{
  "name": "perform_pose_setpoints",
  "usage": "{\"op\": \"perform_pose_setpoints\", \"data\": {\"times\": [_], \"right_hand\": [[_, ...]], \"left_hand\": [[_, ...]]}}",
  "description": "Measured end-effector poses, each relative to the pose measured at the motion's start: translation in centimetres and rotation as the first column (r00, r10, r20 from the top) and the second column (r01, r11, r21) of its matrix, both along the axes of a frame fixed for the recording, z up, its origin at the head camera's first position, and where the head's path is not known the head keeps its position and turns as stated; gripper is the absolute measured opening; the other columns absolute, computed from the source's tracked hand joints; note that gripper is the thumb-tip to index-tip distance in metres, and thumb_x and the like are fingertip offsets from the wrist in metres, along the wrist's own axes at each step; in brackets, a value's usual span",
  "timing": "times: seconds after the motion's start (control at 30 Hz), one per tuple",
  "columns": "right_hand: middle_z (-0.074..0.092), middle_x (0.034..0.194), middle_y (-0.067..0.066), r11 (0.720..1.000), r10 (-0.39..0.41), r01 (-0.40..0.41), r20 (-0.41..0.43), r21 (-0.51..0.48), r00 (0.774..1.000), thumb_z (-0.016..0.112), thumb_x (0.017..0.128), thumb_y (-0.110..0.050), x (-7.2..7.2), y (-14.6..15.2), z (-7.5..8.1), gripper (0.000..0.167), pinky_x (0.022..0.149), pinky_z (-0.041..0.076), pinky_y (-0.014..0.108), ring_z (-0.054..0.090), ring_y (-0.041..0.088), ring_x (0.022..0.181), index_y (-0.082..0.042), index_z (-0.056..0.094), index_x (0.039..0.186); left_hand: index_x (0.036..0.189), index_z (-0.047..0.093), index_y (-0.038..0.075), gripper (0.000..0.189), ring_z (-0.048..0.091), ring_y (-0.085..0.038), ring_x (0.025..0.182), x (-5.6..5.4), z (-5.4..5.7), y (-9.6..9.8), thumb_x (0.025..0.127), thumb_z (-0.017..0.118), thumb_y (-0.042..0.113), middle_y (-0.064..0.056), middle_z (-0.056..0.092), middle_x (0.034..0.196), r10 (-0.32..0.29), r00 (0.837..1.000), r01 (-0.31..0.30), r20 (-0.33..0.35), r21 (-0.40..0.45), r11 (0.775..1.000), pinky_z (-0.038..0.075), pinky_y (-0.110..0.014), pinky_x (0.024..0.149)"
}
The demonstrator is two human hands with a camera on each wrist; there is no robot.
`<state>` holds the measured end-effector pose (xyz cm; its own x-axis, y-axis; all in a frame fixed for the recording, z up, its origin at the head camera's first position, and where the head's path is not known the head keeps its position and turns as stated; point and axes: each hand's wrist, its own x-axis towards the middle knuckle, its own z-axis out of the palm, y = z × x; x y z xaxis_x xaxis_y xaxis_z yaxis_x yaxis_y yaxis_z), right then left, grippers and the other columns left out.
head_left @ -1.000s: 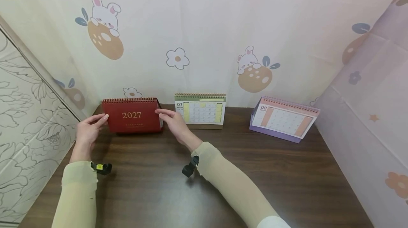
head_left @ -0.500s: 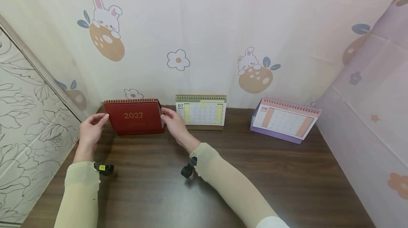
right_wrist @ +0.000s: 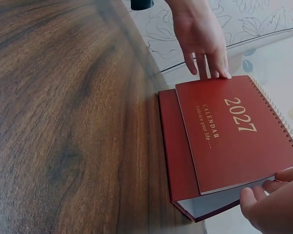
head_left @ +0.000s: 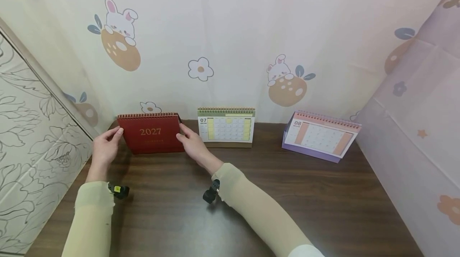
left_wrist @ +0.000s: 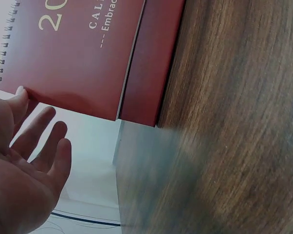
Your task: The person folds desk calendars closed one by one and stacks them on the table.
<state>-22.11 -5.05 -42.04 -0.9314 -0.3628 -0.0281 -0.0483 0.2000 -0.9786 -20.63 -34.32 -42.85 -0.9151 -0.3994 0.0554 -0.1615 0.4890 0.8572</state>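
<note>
A red desk calendar (head_left: 151, 132) with a gold 2027 and a spiral binding along its top stands at the left of the dark wood table. My left hand (head_left: 105, 147) is at its left side; in the left wrist view the thumb (left_wrist: 21, 95) lies on the cover's edge with the forefinger behind, while the other fingers spread loosely away. At the opposite side, my right hand (head_left: 194, 143) holds the edge, thumb toward the front cover. The right wrist view shows the open triangular side of the calendar's stand (right_wrist: 205, 207) beside that hand.
Right of my right hand stands a green-topped calendar page 07 (head_left: 228, 127). Farther right, a pink and purple calendar page 08 (head_left: 321, 135) stands angled. A printed curtain (head_left: 230, 41) hangs close behind all three, with patterned side walls left and right.
The red calendar has shifted slightly, its front now reaching lower in view. My right hand drew back to the right, then came in again, thumb at the cover. The other calendars stay in place.
</note>
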Motion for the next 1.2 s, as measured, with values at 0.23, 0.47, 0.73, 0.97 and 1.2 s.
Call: {"op": "perform_pose_setpoints", "data": {"times": [0.23, 0.47, 0.73, 0.97, 1.2], "right_hand": [[0.025, 0.162, -0.006, 1.000, 0.010, -0.009, -0.034, 0.024, 0.999, 0.048, 0.105, -0.025, -0.4, -0.2, -0.1, 0.053, 0.117, 0.021, 0.034, 0.028, 0.011, 0.145, -0.014, 0.035, 0.155], [0.033, 0.158, -0.011, 0.999, -0.024, 0.024, -0.008, -0.038, 1.000, 0.052, 0.104, -0.025, -1.5, 0.3, 0.4, 0.046, 0.116, 0.025, 0.037, 0.026, 0.010, 0.146, -0.008, 0.050, 0.146], [0.038, 0.156, -0.008, 0.996, -0.007, 0.007, 0.003, -0.086, 1.000, 0.056, 0.102, -0.021, -1.8, 0.7, 0.1, 0.041, 0.110, 0.036, 0.031, 0.036, 0.010, 0.141, -0.004, 0.056, 0.140], [0.037, 0.156, -0.013, 0.997, 0.007, -0.006, 0.004, -0.071, 1.000, 0.056, 0.102, -0.020, -1.4, 0.6, -0.7, 0.043, 0.110, 0.036, 0.033, 0.037, 0.010, 0.140, -0.008, 0.053, 0.144], [0.031, 0.157, -0.018, 1.000, 0.013, -0.014, -0.010, -0.021, 1.000, 0.056, 0.102, -0.023, -1.1, 0.4, -0.7, 0.047, 0.114, 0.030, 0.037, 0.035, 0.012, 0.142, -0.013, 0.048, 0.148]], "left_hand": [[0.145, 0.050, 0.007, 0.058, 0.038, -0.024, 0.141, -0.5, 0.0, 0.0, 0.101, 0.052, 0.045, -0.009, 0.044, 0.151, 0.000, 1.000, 0.000, 0.002, 0.061, 0.998, 0.034, -0.044, 0.112], [0.146, 0.048, 0.008, 0.058, 0.039, -0.021, 0.140, -1.1, 0.1, 0.3, 0.101, 0.052, 0.044, -0.005, 0.041, 0.153, 0.015, 1.000, -0.017, 0.009, 0.211, 0.977, 0.032, -0.041, 0.113], [0.146, 0.049, 0.005, 0.061, 0.058, -0.004, 0.113, -1.0, -0.1, -0.1, 0.099, 0.053, 0.044, -0.007, 0.054, 0.143, -0.007, 1.000, 0.012, -0.018, 0.296, 0.955, 0.042, -0.032, 0.106], [0.153, 0.040, 0.013, 0.063, 0.046, -0.015, 0.134, -1.2, -0.1, 0.2, 0.101, 0.046, 0.047, -0.013, 0.040, 0.154, -0.039, 0.997, 0.057, -0.062, 0.312, 0.949, 0.041, -0.024, 0.103], [0.151, 0.039, 0.013, 0.060, 0.042, -0.018, 0.137, -1.4, -0.1, 1.0, 0.102, 0.044, 0.047, -0.010, 0.037, 0.155, 0.002, 0.998, 0.014, -0.066, 0.243, 0.970, 0.041, -0.021, 0.101]]}}
